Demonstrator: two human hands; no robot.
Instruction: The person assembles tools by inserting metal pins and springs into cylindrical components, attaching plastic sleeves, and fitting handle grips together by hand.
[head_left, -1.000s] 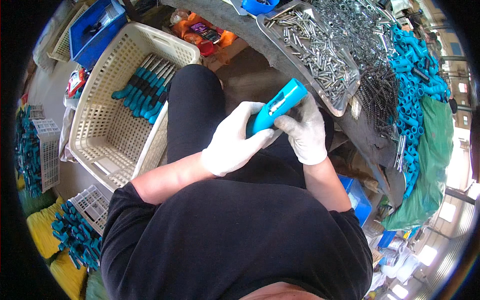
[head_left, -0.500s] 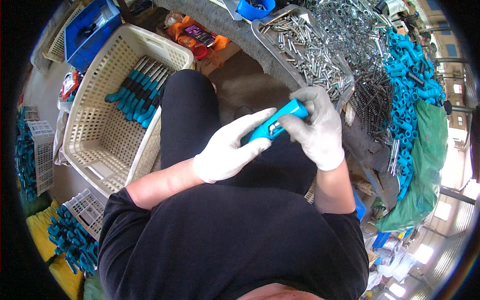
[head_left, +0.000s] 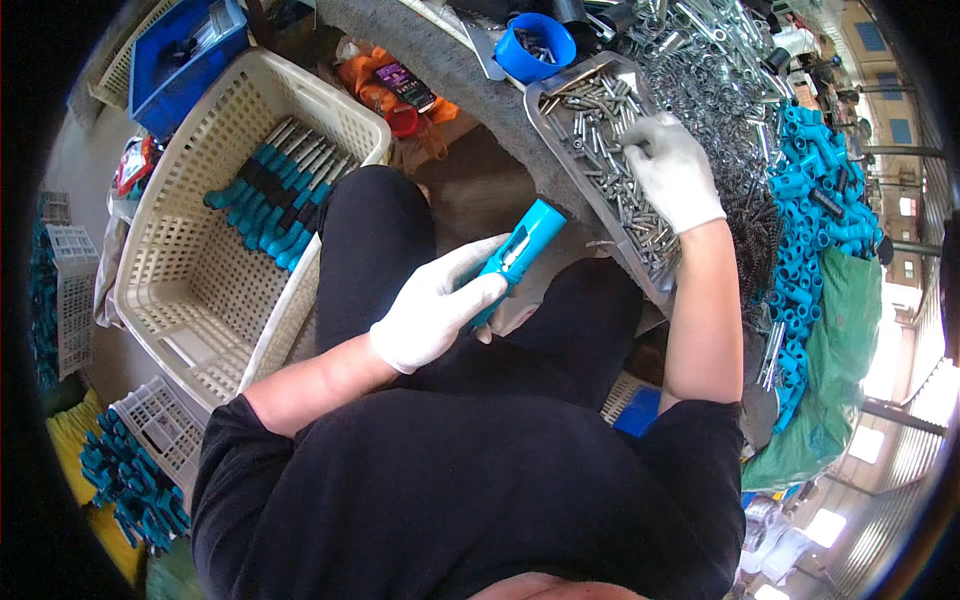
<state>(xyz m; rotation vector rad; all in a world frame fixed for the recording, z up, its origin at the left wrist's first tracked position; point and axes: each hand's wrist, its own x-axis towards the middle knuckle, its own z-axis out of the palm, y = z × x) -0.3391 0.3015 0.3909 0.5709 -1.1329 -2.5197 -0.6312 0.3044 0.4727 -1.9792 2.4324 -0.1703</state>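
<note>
The person is wearing a black short-sleeved shirt (head_left: 470, 490), its sleeves ending above the elbows and leaving both forearms bare. Black trousers (head_left: 380, 240) are covering the legs, running up toward twelve o'clock. A white knitted glove is covering the left hand (head_left: 435, 310) at ten o'clock from the shirt, and a matching one is covering the right hand (head_left: 672, 170) at one o'clock.

Cluttered workshop corner in daylight

A grey felt-covered bench (head_left: 450, 70) curves across the top edge; a bare concrete floor (head_left: 75, 170) lies at left beneath pale plastic baskets (head_left: 180, 290), and bright windows (head_left: 825, 525) glow at the lower right corner.
</note>
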